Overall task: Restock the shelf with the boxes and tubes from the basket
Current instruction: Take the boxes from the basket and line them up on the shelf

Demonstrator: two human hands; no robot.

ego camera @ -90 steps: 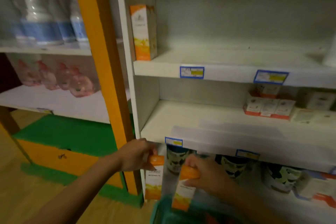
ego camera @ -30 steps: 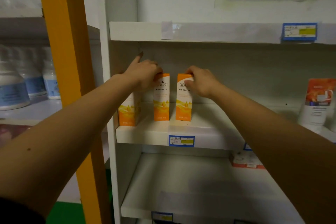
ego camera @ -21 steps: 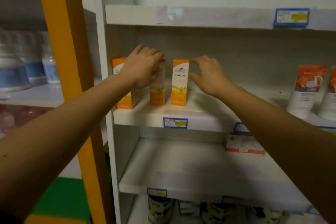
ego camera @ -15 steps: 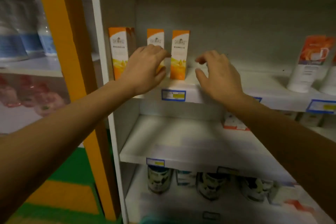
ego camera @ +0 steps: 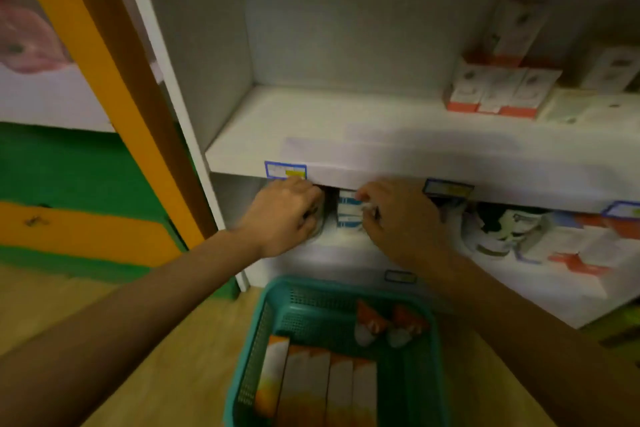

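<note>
Four orange-white boxes [ego camera: 318,388], two tubes [ego camera: 384,326] in basket [ego camera: 304,308]; left hand [ego camera: 280,215], right hand [ego camera: 398,218]: grip unclear.

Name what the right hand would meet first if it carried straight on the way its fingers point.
Probably the blue-and-white box on the lowest shelf: fingertips of the right hand overlap it in the picture, though depth is unclear.

Stocked basket [ego camera: 333,290]
Teal, it sits below left hand [ego camera: 282,217] and right hand [ego camera: 398,220]; orange-white boxes [ego camera: 318,383] lie flat side by side, two tubes [ego camera: 384,328] beyond, nearer the hands.
</note>
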